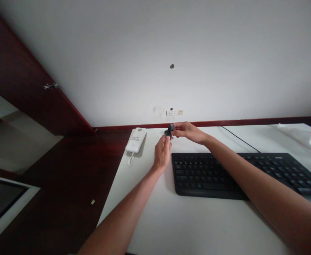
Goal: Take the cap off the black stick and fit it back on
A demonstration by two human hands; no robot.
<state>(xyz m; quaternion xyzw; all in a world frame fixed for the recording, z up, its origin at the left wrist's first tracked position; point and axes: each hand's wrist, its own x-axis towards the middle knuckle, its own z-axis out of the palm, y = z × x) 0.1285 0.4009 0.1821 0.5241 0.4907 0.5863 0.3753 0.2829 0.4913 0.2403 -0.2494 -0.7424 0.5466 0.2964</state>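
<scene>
Over the far part of the white table [155,209], both hands meet at a small black object [170,128] with a shiny tip; its exact kind is too small to make out. My left hand [162,151] grips its lower end from the near side, thumb pointing up. From the right, my right hand [189,132] pinches the upper part between thumb and fingers. Below my right forearm lies a black keyboard [198,173], partly hidden by that arm. To the left of my hands, a white power bank [136,139] with a short looped cable rests on a flat grey thing.
A white plastic bag [296,134] lies at the table's right end. The keyboard's black cable [240,138] runs to the back edge. Behind stands a wall with sockets [175,112]. A dark red door [38,71] is at the left, above dark flooring.
</scene>
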